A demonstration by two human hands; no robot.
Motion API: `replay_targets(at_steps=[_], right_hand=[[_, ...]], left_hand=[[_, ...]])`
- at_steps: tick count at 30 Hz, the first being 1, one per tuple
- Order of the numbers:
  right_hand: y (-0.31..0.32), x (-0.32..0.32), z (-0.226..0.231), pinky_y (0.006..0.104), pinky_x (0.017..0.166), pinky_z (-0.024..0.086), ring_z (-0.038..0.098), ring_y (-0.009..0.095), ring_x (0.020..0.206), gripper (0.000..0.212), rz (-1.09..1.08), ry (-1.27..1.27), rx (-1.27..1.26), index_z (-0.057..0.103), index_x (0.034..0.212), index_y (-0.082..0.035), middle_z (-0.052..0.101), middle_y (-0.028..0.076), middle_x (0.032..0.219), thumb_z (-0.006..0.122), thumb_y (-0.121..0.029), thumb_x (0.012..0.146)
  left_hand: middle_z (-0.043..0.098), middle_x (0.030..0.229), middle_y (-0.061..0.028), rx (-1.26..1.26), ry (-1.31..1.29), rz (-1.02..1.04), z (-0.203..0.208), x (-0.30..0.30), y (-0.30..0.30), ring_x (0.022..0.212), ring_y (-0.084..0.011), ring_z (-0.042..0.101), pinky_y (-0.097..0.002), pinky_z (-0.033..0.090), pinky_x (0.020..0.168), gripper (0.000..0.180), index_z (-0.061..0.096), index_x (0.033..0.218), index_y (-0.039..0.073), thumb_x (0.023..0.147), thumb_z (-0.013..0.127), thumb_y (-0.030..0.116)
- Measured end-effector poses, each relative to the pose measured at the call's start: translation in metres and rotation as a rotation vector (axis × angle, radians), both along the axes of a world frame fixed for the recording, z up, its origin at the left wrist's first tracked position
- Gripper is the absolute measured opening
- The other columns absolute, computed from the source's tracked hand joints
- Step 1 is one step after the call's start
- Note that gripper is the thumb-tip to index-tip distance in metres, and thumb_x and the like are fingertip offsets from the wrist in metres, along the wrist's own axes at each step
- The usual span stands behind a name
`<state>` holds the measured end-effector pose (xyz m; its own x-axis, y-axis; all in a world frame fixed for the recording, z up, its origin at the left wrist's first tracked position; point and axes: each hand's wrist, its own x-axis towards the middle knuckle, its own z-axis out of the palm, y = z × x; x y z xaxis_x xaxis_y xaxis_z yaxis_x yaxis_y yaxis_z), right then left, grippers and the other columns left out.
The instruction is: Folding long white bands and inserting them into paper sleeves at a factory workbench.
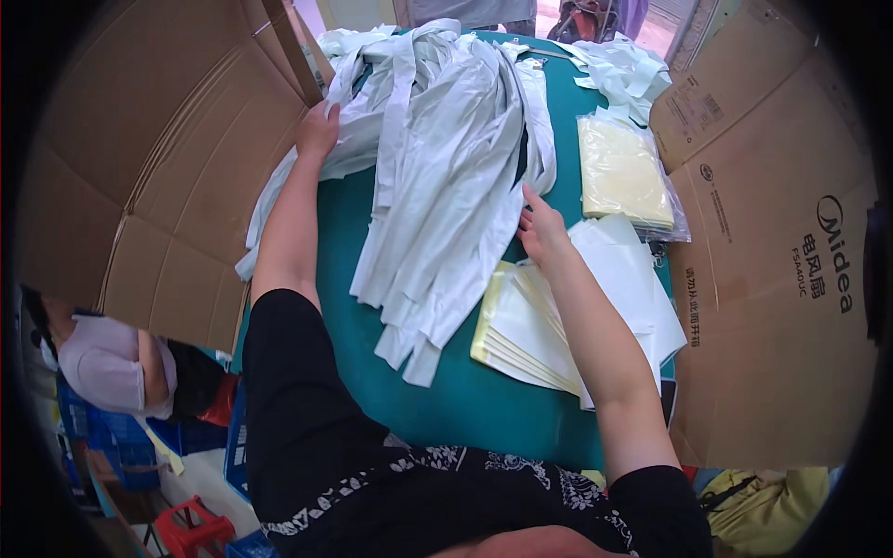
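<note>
A large bundle of pale grey-white strips (446, 177) lies on a green table (339, 298), centre to far side, its loose ends fanned toward the near side. Several strips loop over at the far end; others trail off to the left.

The left hand (318, 133) is at the far left of the bundle, its fingertips against the strips there. The fingertips are partly hidden; whether they pinch the fabric cannot be told. The right hand (544, 232) is at the right side of the bundle, fingers loosely spread and thumb apart, just beside the outer strips. Contact on that side cannot be confirmed.

The right forearm (605, 344) passes over a stack of white sheets (530, 349) with yellow edging, fanned out on the right of the table. Beyond the stack, at the right, lies a clear-wrapped pale yellow packet (625, 175). A smaller heap of white strips (625, 79) lies at the far right.

Brown cardboard stands along both the left side (177, 149) and the right side (744, 353). At the near left, off the table, are a person in a pale top (107, 363), blue crates (130, 451) and a red stool (193, 527).
</note>
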<state>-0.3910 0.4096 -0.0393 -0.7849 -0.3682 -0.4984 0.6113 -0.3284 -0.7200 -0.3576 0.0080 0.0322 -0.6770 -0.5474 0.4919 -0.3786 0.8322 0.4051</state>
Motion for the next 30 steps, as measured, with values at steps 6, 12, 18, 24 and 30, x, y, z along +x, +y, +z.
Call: replay_targets(at_steps=[6, 12, 18, 24, 30], right_hand=[[-0.058, 0.033, 0.029, 0.0428, 0.099, 0.036, 0.045, 0.03, 0.119, 0.079, 0.082, 0.119, 0.168, 0.028, 0.129, 0.013, 0.04, 0.02, 0.133, 0.066, -0.039, 0.081], [-0.094, -0.011, 0.0, 0.0474, 0.095, 0.039, 0.047, 0.031, 0.117, 0.076, 0.215, 0.151, 0.04, 0.032, 0.133, -0.002, 0.046, 0.016, 0.129, 0.07, -0.038, 0.078], [-0.143, 0.052, -0.001, 0.0494, 0.09, 0.044, 0.048, 0.033, 0.114, 0.066, 0.156, 0.104, -0.059, 0.036, 0.129, 0.0, 0.048, 0.017, 0.127, 0.068, -0.031, 0.081], [-0.171, 0.135, -0.024, 0.0439, 0.096, 0.04, 0.045, 0.03, 0.118, 0.066, 0.144, 0.146, 0.1, 0.028, 0.134, -0.001, 0.043, 0.014, 0.132, 0.062, -0.03, 0.085], [-0.123, 0.139, 0.002, 0.0341, 0.087, 0.043, 0.05, 0.022, 0.109, 0.062, 0.433, 0.318, 0.262, 0.044, 0.127, 0.0, 0.052, 0.011, 0.122, 0.06, -0.042, 0.085]], left_hand=[[0.031, 0.14, -0.0226, 0.381, -0.422, -0.2, -0.07, -0.037, -0.085, 0.131, -0.0292, 0.032, -0.0323, 0.026, 0.108, 0.114, 0.015, 0.139, -0.007, 0.066, 0.061, 0.068], [0.027, 0.142, -0.0241, 0.51, -0.481, -0.269, -0.098, -0.054, -0.005, 0.132, -0.0358, 0.028, -0.036, 0.023, 0.108, 0.101, 0.015, 0.141, -0.001, 0.076, 0.036, 0.073], [0.04, 0.137, -0.0187, 0.549, -0.319, -0.517, -0.103, 0.01, 0.016, 0.126, -0.0333, 0.038, -0.0353, 0.028, 0.104, 0.069, 0.031, 0.137, 0.004, 0.086, 0.037, 0.05], [0.045, 0.132, -0.0199, 0.558, -0.212, -0.477, -0.121, 0.11, -0.017, 0.123, -0.0317, 0.043, -0.0333, 0.031, 0.102, 0.054, 0.041, 0.132, 0.005, 0.088, 0.041, 0.035], [0.054, 0.121, -0.0206, 0.599, -0.244, -0.226, -0.036, 0.164, 0.04, 0.114, -0.0331, 0.05, -0.037, 0.038, 0.095, 0.055, 0.055, 0.118, 0.003, 0.091, 0.036, 0.047]])
